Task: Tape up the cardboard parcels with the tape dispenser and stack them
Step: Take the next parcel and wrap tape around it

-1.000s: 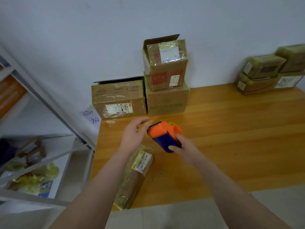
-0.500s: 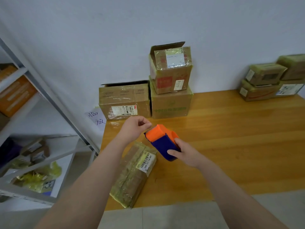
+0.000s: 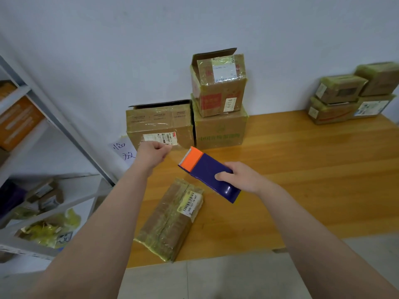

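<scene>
**Pulling a strip of tape free above the flat parcel**

Standing at about nine o'clock from the person, a metal shelf [image 3: 54, 117] is holding small boxes and yellow wrapping, and a handwritten note [image 3: 124, 152] is hanging off the table's corner beside it.

Just right of the note, the left hand [image 3: 152, 153] is hovering at eleven o'clock. Its fingers are curled and the thumb is pressing against them, pinching what looks like the free end of the clear tape [image 3: 181, 149]. The film is barely showing, so that is a judgement. Behind this hand a wide box [image 3: 159, 126] is sitting against the wall with its back flap standing up.

Below the hands, the flat parcel [image 3: 172, 216] is lying on the wooden table [image 3: 302, 169] at six o'clock, near the front edge. It is already wearing yellowish wrap and a barcode label.

At twelve o'clock the tape dispenser [image 3: 207, 173] is hanging in the air, orange cutter end pointing toward the left hand. The right hand [image 3: 239, 176] is grasping its blue body, thumb on top.

The step in hand appears to be drawing out tape. The next move is likely calling for both hands to lower the strip onto the flat parcel's seam and keep it taut.

Further right, two stacked boxes [image 3: 220, 108] are standing at one o'clock, and taped parcels [image 3: 354, 93] are waiting at two o'clock.
</scene>
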